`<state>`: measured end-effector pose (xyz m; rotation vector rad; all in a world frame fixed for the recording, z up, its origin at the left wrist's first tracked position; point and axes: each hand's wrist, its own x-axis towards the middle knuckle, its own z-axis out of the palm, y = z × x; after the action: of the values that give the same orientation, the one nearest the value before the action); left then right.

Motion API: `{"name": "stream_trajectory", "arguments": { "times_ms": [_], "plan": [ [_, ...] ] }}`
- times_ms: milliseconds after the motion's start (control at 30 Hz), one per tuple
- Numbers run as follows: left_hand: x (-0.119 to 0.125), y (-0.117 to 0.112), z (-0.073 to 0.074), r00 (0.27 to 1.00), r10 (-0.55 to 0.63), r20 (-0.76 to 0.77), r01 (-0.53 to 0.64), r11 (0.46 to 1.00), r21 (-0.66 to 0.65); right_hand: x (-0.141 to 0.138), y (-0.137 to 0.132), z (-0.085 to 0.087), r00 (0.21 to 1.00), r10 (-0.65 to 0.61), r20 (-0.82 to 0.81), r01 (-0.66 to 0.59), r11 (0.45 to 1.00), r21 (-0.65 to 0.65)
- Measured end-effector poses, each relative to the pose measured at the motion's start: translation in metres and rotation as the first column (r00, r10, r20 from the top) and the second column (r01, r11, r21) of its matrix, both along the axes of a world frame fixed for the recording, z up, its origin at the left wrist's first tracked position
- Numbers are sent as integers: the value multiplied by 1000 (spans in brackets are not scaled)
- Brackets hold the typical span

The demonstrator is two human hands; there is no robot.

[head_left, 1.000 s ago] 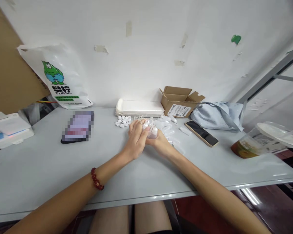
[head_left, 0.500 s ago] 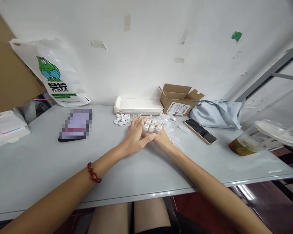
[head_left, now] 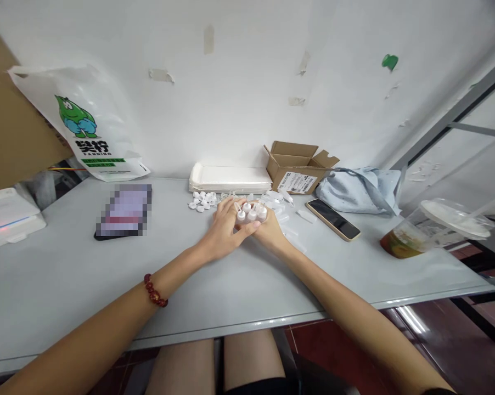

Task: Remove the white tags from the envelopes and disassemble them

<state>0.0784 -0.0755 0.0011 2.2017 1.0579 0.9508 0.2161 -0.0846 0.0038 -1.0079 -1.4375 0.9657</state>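
Note:
Both hands are wrapped round one bunch of small white-capped plastic bottles above the table's middle. My left hand closes on the bunch from the left, its thumb lying across the front. From the right, my right hand cups the same bottles, its fingers mostly hidden. The bottles stand upright with thin tips on top; their lower parts are hidden by the hands. Several loose white caps lie left of the hands, and clear plastic bottles are scattered on the right.
On the grey table lie a pixelated phone and a second phone. Behind stand stacked white trays and an open cardboard box. A blue cloth bag, a drink cup and a white plastic bag flank them.
The whole view has shifted slightly, so things appear a little further left. Both hands still hold the bottles; the bottle tops sit at somewhat different angles between the fingers.

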Motion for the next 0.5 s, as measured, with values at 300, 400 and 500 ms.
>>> {"name": "stream_trajectory", "arguments": {
  "times_ms": [300, 400, 500],
  "plan": [
    [-5, 1, 13, 961, 131, 242, -187, 957, 222, 0, -1, 8, 1000, -9, -9, 8, 991, -135],
    [-4, 0, 15, 946, 135, 296, -213, 944, 251, 0, -2, 8, 999, -16, 31, 20, 988, -150],
    [-3, -1, 17, 938, 131, 322, -216, 946, 243, 1, -1, 6, 998, -29, 54, 36, 989, -140]
  ]
}}
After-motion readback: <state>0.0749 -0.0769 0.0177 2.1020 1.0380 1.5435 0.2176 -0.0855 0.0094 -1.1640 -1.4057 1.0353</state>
